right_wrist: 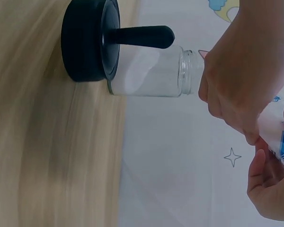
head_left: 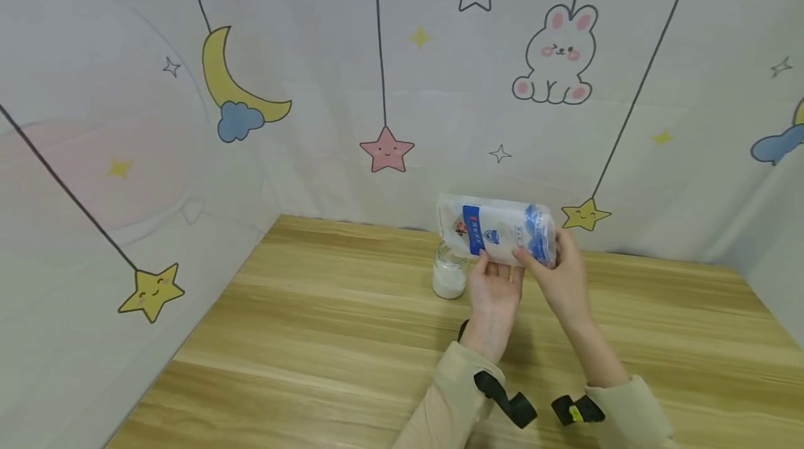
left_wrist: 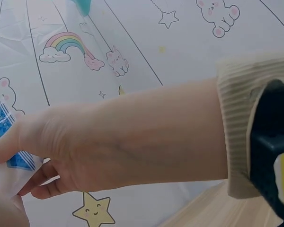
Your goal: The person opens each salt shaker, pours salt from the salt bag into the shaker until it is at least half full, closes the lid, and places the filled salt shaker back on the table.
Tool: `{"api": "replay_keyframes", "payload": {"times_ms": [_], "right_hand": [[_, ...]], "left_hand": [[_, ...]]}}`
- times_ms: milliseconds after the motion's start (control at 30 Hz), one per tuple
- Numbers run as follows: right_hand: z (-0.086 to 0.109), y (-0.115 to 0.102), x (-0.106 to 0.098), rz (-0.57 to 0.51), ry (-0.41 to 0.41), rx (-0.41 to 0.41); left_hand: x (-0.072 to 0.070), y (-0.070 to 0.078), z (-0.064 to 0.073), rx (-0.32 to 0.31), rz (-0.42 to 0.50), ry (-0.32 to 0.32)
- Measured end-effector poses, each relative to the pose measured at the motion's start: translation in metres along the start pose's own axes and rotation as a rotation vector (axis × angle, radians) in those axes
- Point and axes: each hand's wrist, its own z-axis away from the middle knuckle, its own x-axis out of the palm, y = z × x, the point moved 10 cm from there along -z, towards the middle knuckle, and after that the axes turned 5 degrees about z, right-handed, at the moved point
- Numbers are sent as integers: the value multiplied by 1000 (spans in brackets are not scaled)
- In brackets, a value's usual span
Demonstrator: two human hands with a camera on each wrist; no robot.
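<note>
A white-and-blue plastic bag point(head_left: 502, 229) lies tilted on its side above the table, its left end over the mouth of a clear glass jar point(head_left: 449, 278). White contents fill part of the jar, which stands upright. My left hand point(head_left: 495, 299) holds the bag from below, thumb in front and fingers behind it. At the bag's right end my right hand point(head_left: 565, 285) grips it, thumb across the front. In the right wrist view, the jar point(right_wrist: 170, 71) is beside the left hand point(right_wrist: 248, 71); whether anything is flowing from the bag cannot be seen.
A black round lid point(right_wrist: 87, 40) with a stem-like black handle point(right_wrist: 142, 37) lies on the wooden table point(head_left: 301, 337) near the jar; my left wrist mostly hides it in the head view. Behind the table hangs a white cloth point(head_left: 326, 86) printed with stars and rabbits.
</note>
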Motion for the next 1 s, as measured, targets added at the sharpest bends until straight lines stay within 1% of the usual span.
{"api": "replay_keyframes", "payload": {"times_ms": [167,467,767,867,1000], "right_hand": [[4,8,-2,-85,48,53],[7,14,-6,-159,100,117],[3,12,-6,-160,151,71],[1,11,-8,-160,166,65],[1,7,-7,-139,162,43]], "left_hand": [[-2,0,0,1,-4,-2],[-3,-2,0,-5,-8,10],[-2,-1,-2,-8,11,4],[-2,-2,-3,-11,9,11],[-2,-2,-4,-8,-2,10]]}}
